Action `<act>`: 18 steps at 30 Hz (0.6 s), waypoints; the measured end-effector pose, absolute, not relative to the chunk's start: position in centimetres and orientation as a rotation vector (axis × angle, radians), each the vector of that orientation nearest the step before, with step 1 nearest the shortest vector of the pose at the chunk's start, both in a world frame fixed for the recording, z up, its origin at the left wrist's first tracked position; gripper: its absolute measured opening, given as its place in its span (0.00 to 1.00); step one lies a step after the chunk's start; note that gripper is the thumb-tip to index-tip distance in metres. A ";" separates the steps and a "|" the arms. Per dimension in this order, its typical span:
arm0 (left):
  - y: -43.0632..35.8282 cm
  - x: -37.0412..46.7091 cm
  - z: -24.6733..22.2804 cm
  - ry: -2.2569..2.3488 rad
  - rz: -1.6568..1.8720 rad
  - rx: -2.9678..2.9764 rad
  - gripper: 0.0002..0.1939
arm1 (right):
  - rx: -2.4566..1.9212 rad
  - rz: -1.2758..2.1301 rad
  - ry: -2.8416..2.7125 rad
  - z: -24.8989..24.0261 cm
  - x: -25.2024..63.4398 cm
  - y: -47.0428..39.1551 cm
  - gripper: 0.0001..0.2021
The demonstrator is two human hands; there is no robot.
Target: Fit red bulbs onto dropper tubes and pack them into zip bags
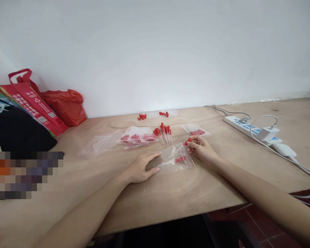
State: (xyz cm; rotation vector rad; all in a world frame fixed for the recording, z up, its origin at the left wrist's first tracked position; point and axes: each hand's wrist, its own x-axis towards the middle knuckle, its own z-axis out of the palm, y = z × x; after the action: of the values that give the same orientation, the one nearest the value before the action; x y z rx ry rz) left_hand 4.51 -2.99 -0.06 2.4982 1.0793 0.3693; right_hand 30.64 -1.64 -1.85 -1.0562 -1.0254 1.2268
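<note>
A clear zip-lock bag (167,165) lies on the wooden table in front of me, with a red-bulbed dropper (180,158) inside it. My right hand (200,148) pinches the red bulb of another dropper (188,141) at the bag's mouth; its tube appears to reach into the bag. My left hand (142,167) rests at the bag's closed end, thumb and fingers apart, their tips at its edge. Just beyond the bag, several loose droppers (163,132) lie fanned out, red bulbs pointing away from me.
Filled bags (135,137) overlap behind my left hand, beside flat clear bags (98,144). Another filled bag (196,130) lies beyond my right hand. Loose red bulbs (142,117) sit near the wall. A power strip (250,129) with cords is right; shopping bags (36,106) stand left.
</note>
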 end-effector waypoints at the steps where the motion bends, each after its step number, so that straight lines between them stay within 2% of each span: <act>1: -3.0 4.5 0.0 1.079 0.366 2.500 0.25 | -1.078 1.241 -1.076 -1.7 30.6 -1.8 0.16; 10: -2.9 4.6 0.0 1.037 0.412 2.514 0.23 | -1.214 1.309 -1.480 -1.7 30.9 -2.1 0.16; 18: -2.7 4.8 0.0 0.989 0.428 2.503 0.21 | -1.211 1.223 -1.701 -1.7 30.9 -1.5 0.10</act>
State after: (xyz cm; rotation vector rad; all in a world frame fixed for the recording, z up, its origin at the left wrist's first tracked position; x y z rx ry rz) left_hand 4.77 -2.74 0.01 2.5033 0.9891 0.4275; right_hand 30.94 -1.55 -1.70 -1.2112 -1.7007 1.2227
